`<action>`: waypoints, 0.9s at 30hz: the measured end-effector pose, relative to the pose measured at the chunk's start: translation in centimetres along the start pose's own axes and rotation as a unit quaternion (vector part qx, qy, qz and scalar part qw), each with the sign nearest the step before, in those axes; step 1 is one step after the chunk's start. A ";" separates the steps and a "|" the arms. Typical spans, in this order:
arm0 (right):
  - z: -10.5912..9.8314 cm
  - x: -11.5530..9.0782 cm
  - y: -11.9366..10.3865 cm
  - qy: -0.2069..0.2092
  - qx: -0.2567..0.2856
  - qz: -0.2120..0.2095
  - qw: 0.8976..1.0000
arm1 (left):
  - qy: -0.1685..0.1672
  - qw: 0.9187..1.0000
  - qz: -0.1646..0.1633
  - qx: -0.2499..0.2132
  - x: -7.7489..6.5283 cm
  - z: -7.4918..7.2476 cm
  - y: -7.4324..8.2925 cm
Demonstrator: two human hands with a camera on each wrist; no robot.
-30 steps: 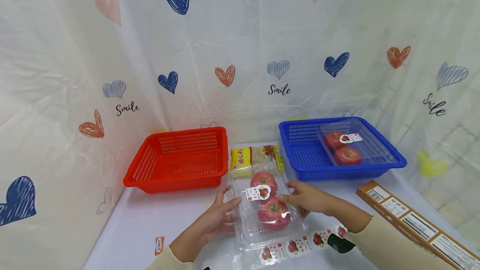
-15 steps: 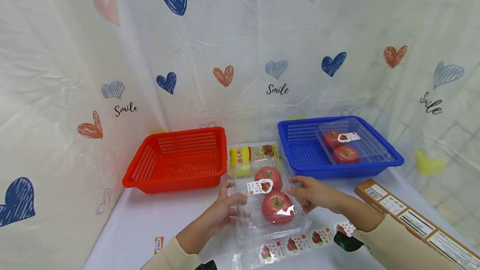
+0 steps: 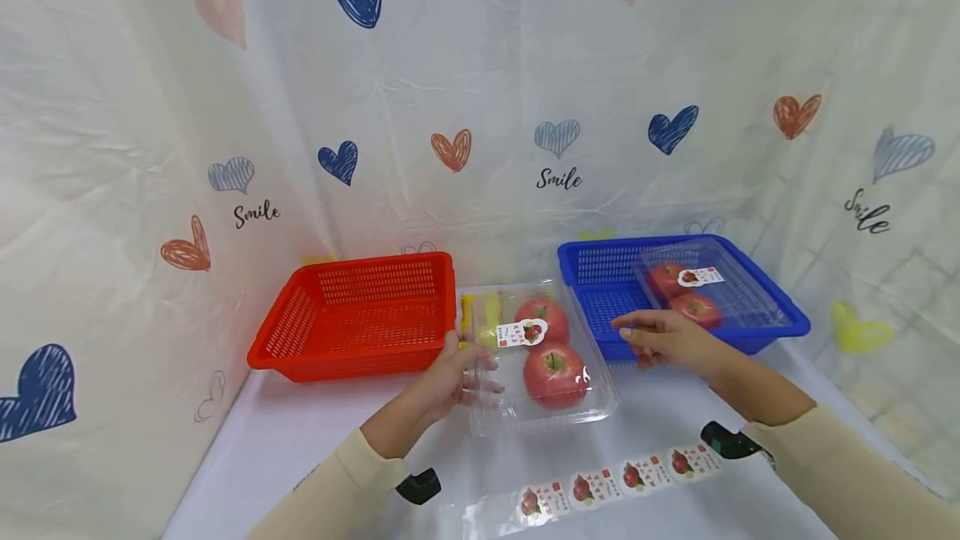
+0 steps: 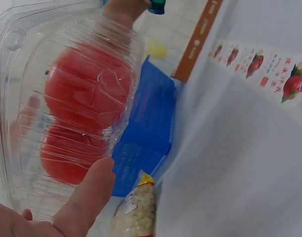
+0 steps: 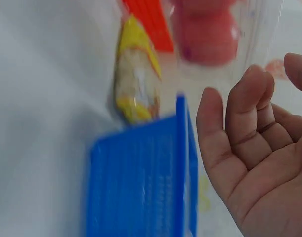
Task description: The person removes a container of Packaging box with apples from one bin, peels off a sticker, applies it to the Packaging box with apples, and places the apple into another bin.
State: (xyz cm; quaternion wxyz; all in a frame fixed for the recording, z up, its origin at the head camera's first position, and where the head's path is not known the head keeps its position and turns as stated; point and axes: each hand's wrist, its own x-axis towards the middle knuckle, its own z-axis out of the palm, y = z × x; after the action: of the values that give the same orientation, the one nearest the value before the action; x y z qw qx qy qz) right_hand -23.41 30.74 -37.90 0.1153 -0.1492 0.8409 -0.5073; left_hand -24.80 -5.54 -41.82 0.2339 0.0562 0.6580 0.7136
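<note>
A clear plastic clamshell box (image 3: pixel 510 398) holds two red apples (image 3: pixel 556 375), with a white fruit sticker (image 3: pixel 522 332) across its lid. My left hand (image 3: pixel 450 375) grips the left side of this box. Seen from the left wrist, the box (image 4: pixel 22 89) is raised over the white table, with the thumb along its near edge. My right hand (image 3: pixel 677 343) is apart from the box, in front of the blue basket (image 3: pixel 600 347). In the right wrist view the right hand's (image 5: pixel 264 148) fingers are loosely bent around nothing.
Inside the blue basket lies another stickered apple box (image 3: pixel 738 290). A red basket (image 3: pixel 352 365) stands at the left. The yellow food packet (image 3: pixel 467 315) is partly hidden behind the held box. A strip of fruit stickers (image 3: pixel 585 488) lies at the front.
My left hand has carried the clamshell box away from me, over the packet. The right hand has let go of the box's right side and moved right toward the blue basket.
</note>
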 end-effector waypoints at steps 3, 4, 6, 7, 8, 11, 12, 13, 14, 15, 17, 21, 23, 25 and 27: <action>-2.0 -0.2 0.8 0.047 -0.133 -0.009 0.990 | 0.000 1.000 0.003 0.008 0.4 -0.4 0.7; -2.7 -0.4 1.1 0.063 -0.181 -0.010 0.981 | 0.000 1.000 0.003 0.012 0.5 -0.5 0.9; -4.1 -0.6 1.7 0.093 -0.256 -0.015 0.962 | -0.001 1.000 0.006 0.017 0.7 -0.7 1.2; -4.9 -0.7 2.1 0.107 -0.290 -0.015 0.951 | -0.001 1.000 0.007 0.017 0.8 -0.8 1.3; -5.8 -0.7 2.4 0.122 -0.317 -0.013 0.940 | -0.003 1.000 0.010 0.017 0.8 -0.8 1.4; -8.4 -0.9 3.7 0.153 -0.383 0.011 0.911 | -0.006 1.000 0.010 0.012 1.1 -0.9 1.6; -9.3 -0.9 4.3 0.156 -0.397 0.031 0.904 | -0.005 1.000 0.009 0.011 1.2 -0.9 1.6; -10.2 -1.0 4.8 0.155 -0.410 0.053 0.897 | -0.003 1.000 0.006 0.013 1.3 -0.9 1.7; -11.0 -1.0 5.3 0.152 -0.416 0.073 0.894 | -0.002 1.000 0.005 0.015 1.4 -0.9 1.8; -11.8 -1.1 5.8 0.146 -0.423 0.094 0.889 | -0.001 1.000 0.001 0.015 1.6 -0.8 1.9; -13.2 -1.1 6.7 0.131 -0.423 0.136 0.886 | -0.001 1.000 -0.001 0.016 2.0 -0.7 2.0; -14.9 -1.0 8.2 0.106 -0.395 0.168 0.897 | -0.007 1.000 -0.003 0.016 2.5 -0.5 2.3; -15.2 -0.8 8.7 0.102 -0.381 0.174 0.902 | -0.006 1.000 -0.006 0.018 2.7 -0.4 2.4; -15.2 -0.7 9.0 0.103 -0.369 0.183 0.905 | -0.006 1.000 -0.008 0.018 2.8 -0.2 2.3; -15.1 -0.6 9.1 0.109 -0.362 0.200 0.904 | -0.005 1.000 -0.009 0.017 3.0 -0.2 2.2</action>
State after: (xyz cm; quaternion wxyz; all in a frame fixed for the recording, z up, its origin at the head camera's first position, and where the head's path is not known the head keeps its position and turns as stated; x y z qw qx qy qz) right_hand -29.32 47.32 -38.98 0.0606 0.0471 0.9861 -0.1474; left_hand -28.07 -4.54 -40.36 0.2429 0.0577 0.6691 0.7000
